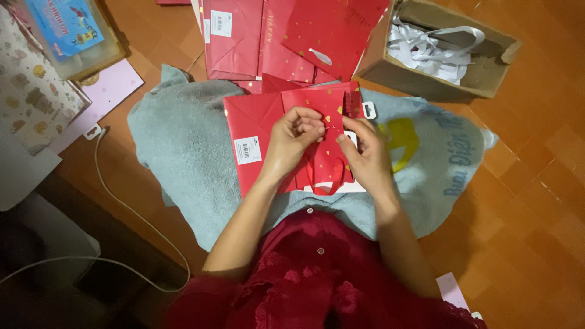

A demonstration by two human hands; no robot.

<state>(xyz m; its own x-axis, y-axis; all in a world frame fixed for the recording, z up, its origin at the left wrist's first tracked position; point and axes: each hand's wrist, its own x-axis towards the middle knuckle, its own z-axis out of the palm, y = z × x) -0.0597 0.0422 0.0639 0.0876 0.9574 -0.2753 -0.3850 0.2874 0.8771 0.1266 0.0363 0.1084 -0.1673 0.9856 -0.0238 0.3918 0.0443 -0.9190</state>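
Red paper bag [268, 131], flat on the grey towel [183, 146], is being fitted with a red ribbon handle [329, 176]. Both grips, left hand [292, 137] and right hand [362, 155], are pinched shut on the ribbon at the bag's top edge; fine threading through the hole seems called for next.

Red bag's [268, 125] middle under both hands, stacked red bags [274, 36] cut off at top edge

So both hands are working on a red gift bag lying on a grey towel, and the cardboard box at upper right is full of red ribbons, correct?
Not quite. The head view shows the cardboard box holding white ribbons, not red. The rest holds: left hand and right hand work on the red gift bag on the grey towel.
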